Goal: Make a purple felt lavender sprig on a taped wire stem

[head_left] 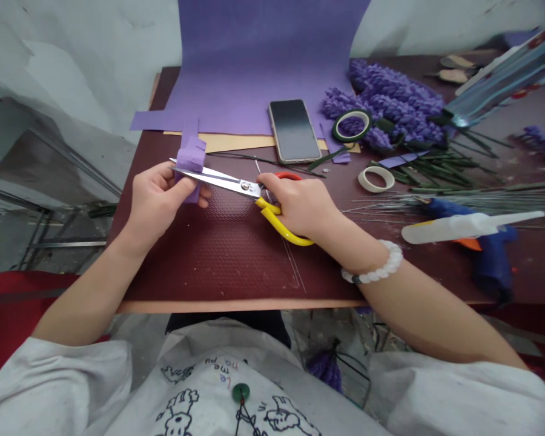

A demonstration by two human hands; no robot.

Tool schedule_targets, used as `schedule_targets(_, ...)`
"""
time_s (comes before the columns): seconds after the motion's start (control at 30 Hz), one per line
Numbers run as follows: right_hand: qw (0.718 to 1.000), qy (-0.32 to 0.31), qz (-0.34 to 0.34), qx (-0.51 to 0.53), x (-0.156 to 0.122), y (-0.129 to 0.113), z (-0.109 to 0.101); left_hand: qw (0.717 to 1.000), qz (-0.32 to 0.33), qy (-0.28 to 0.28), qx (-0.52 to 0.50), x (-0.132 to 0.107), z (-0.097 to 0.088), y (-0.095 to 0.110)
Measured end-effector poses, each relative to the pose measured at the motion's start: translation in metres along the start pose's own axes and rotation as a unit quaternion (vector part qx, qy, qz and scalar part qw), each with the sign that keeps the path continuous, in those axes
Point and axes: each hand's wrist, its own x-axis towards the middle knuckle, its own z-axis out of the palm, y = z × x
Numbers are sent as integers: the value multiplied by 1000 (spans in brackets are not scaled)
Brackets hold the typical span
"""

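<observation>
**We pinch a purple paper strip (191, 154) in our left hand (157, 203), with scissors (272, 221) held across it.**

The strip sits left of centre, its long axis running roughly up and down and its fringed end on top. Our left thumb and fingers clasp it firmly, so that hand is by far the nearer. Our right hand (300, 206) is closed around the yellow scissor handles, and the nearly shut steel blades (213, 180) point left across the strip. Bare maroon tabletop (218, 260) gives open room below both hands, towards the near edge. A phone (294, 130) lies above them, and a blue glue gun (493, 254) lies to the right.
</observation>
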Motion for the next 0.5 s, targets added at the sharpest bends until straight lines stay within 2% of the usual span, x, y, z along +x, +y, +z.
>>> schedule_targets(0.2, 1000, 5, 3, 5, 1, 1, 2, 1000, -2, 0, -3, 0, 0, -1)
schedule_targets(0.5, 1000, 5, 6, 23, -3, -1, -4, 999, 38, -12, 2, 1, -3, 2)
